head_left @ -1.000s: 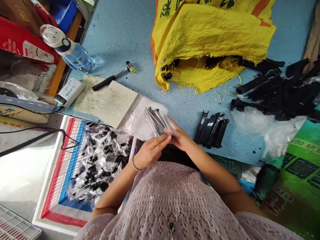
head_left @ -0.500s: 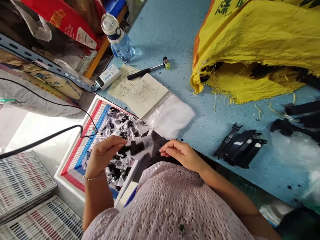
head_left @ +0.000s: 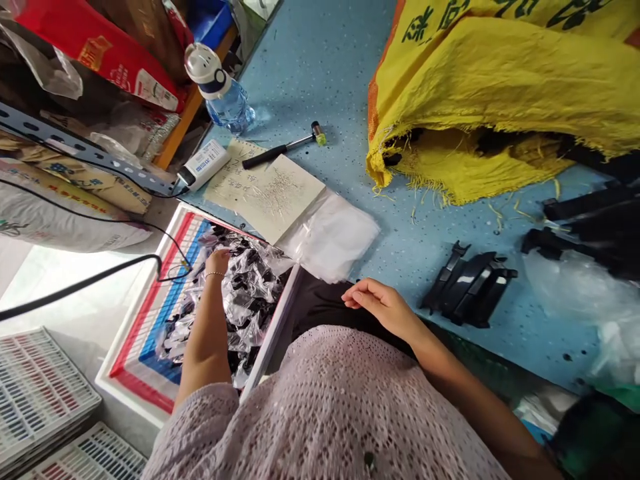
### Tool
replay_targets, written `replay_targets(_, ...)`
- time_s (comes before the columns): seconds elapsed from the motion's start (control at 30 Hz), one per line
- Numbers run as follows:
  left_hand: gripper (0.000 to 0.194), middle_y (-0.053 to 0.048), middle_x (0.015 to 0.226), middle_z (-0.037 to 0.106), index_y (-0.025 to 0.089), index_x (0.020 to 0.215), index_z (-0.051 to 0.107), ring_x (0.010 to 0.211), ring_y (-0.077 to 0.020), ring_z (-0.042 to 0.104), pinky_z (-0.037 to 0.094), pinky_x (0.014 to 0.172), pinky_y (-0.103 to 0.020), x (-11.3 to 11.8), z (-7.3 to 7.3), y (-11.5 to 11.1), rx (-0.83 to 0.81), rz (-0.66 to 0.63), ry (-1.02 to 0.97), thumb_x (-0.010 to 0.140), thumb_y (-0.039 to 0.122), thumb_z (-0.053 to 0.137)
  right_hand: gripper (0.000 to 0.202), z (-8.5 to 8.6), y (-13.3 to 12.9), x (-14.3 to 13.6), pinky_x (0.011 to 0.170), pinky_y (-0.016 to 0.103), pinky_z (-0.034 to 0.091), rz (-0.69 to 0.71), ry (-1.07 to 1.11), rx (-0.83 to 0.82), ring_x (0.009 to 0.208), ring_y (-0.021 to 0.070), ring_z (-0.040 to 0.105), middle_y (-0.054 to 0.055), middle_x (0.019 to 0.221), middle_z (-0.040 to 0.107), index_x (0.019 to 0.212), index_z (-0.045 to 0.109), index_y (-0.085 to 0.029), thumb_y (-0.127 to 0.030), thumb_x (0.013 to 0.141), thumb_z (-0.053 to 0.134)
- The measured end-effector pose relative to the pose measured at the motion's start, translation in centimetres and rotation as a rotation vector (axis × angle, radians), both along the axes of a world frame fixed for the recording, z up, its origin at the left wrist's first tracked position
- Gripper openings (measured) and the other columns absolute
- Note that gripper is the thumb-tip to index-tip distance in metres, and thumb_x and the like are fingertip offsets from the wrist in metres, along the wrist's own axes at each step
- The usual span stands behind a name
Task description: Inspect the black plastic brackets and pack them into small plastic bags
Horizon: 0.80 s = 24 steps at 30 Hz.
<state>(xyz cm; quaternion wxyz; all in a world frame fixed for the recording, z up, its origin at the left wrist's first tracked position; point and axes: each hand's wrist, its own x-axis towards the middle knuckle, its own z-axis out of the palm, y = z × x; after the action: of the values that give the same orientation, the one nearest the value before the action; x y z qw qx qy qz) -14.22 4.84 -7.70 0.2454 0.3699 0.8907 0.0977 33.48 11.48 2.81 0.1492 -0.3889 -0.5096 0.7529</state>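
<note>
My left hand (head_left: 218,261) is down at the far part of a crate (head_left: 127,353), over a heap of black plastic parts in clear bags (head_left: 247,287). Its fingertips point away from me, and I cannot make out whether they hold anything. Near the table's edge, my right hand (head_left: 375,303) hovers in front of my body with its fingers loosely bent and nothing visible in them. A stack of clear plastic bags (head_left: 340,237) lies just beyond it. To its right, several bare black plastic parts (head_left: 470,287) rest side by side on the blue table (head_left: 320,73).
A rubber mallet (head_left: 285,148) lies on a cardboard sheet (head_left: 275,200), near a white tube-like container (head_left: 204,165) and a water bottle (head_left: 223,93). A yellow woven sack (head_left: 480,100) occupies the back right. Black cables (head_left: 80,290) cross at left above white slatted crates (head_left: 45,393).
My left hand has moved away from my body and down over the crate; the bagged black part it held is no longer visible there. My right hand has shifted slightly right.
</note>
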Motion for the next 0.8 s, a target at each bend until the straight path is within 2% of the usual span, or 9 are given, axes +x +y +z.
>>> replay_targets(0.1,0.029,-0.006,0.091,0.074,0.013,0.096,0.072,0.079,-0.0191,0.07,0.061,0.071,-0.035,2.9,1.0,-0.5,-0.022,-0.103,-0.16,0.096,0.041,0.066,0.026,1.1,0.6,3.1,0.094,0.04,0.06,0.05,-0.088,0.117,0.1,0.0217,0.075,0.006,0.107,0.078,0.106,0.075,-0.026,-0.047,0.1,0.062)
replay_targets(0.2,0.035,-0.004,0.058,0.068,0.02,0.066,0.072,0.052,-0.0176,0.063,0.053,0.049,-0.028,7.6,4.7,-0.8,-0.011,-0.316,-0.407,0.092,0.044,0.068,0.025,2.9,2.5,7.8,0.088,0.038,0.061,0.03,-0.256,0.385,0.095,0.0224,0.075,0.005,0.105,0.079,0.106,0.077,-0.028,-0.046,0.1,0.062)
replay_targets(0.27,0.029,-0.004,0.062,0.072,0.024,0.076,0.078,0.054,-0.0174,0.066,0.054,0.05,-0.027,12.2,7.9,-0.2,0.092,-0.463,-0.555,0.093,0.044,0.066,0.023,4.4,4.4,11.1,0.086,0.038,0.06,-0.043,-0.39,0.609,0.092,0.0225,0.075,0.005,0.104,0.078,0.107,0.078,-0.028,-0.044,0.1,0.062)
replay_targets(0.37,0.022,-0.007,0.096,0.079,0.023,0.108,0.079,0.079,-0.0193,0.075,0.063,0.072,-0.032,20.6,11.1,2.4,0.483,-0.631,-0.553,0.099,0.034,0.062,0.025,6.2,7.0,15.1,0.087,0.041,0.058,-0.049,-0.65,0.94,0.097,0.0249,0.073,0.006,0.111,0.077,0.114,0.076,-0.028,-0.035,0.103,0.055)
replay_targets(0.43,0.023,-0.012,0.116,0.076,0.019,0.113,0.076,0.1,-0.0239,0.073,0.062,0.09,-0.039,25.8,11.0,4.7,0.653,-0.681,-0.314,0.098,0.031,0.063,0.032,6.6,8.2,16.6,0.083,0.042,0.057,0.118,-0.818,1.11,0.1,0.027,0.071,0.007,0.117,0.075,0.117,0.075,-0.027,-0.023,0.103,0.046)
replay_targets(0.53,0.015,-0.017,0.119,0.073,0.017,0.099,0.075,0.1,-0.0271,0.069,0.06,0.087,-0.042,30.1,8.6,7.7,0.686,-0.718,-0.046,0.096,0.023,0.062,0.044,5.8,9.0,17.2,0.08,0.043,0.054,0.42,-0.92,1.224,0.109,0.0291,0.066,0.009,0.124,0.072,0.116,0.074,-0.026,-0.006,0.096,0.04)
replay_targets(0.63,0.014,-0.012,0.096,0.071,0.019,0.082,0.07,0.087,-0.023,0.066,0.057,0.077,-0.036,30.0,6.6,9.0,0.669,-0.684,-0.089,0.093,0.015,0.061,0.044,4.4,9.6,17.0,0.088,0.046,0.051,0.51,-0.933,1.277,0.121,0.0321,0.059,0.013,0.129,0.068,0.114,0.074,-0.023,-0.002,0.091,0.043)
replay_targets(0.73,0.01,-0.005,0.085,0.068,0.019,0.078,0.066,0.077,-0.0179,0.063,0.053,0.07,-0.03,28.3,6.8,9.0,0.618,-0.538,-0.3,0.087,0.022,0.071,0.033,3.8,10.7,16.9,0.089,0.048,0.05,0.546,-0.899,1.299,0.115,0.0322,0.06,0.013,0.118,0.07,0.109,0.074,-0.023,-0.01,0.096,0.048)
replay_targets(0.8,0.01,-0.002,0.079,0.067,0.019,0.081,0.066,0.069,-0.015,0.062,0.05,0.065,-0.028,27.4,7.3,8.9,0.554,-0.381,-0.452,0.085,0.025,0.072,0.023,4.0,11.4,16.7,0.087,0.046,0.05,0.494,-0.83,1.25,0.106,0.0302,0.063,0.011,0.11,0.07,0.108,0.074,-0.024,-0.021,0.099,0.053)
